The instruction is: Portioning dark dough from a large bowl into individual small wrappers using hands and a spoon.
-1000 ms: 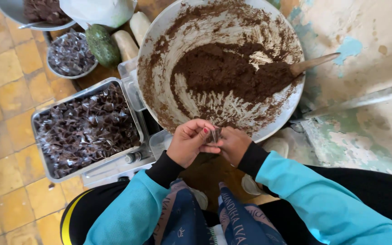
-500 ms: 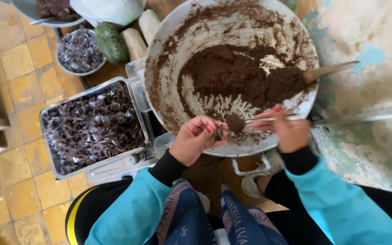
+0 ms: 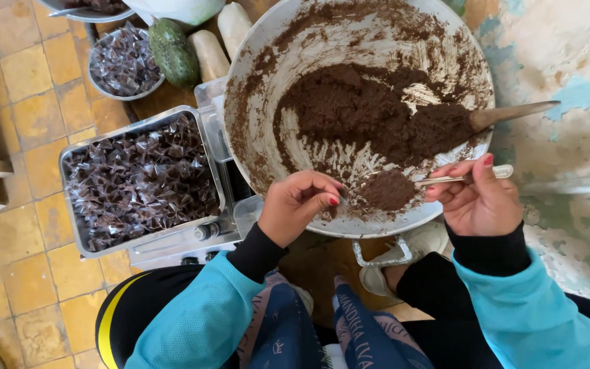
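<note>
I see a yellow tiled floor. A stove stands on it and carries a pan and a tray of wrapped sweets.

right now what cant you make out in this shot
- Head view: whatever the left hand pinches; its curled fingers cover it.
- Blade of the wooden paddle, buried in the brown paste.
- Far rim of the big pan, cut off by the top edge.
- Contents of the clear wrappers in the metal tray: too small and glossy.
- Spoon bowl, hidden under its heap of paste.
</note>
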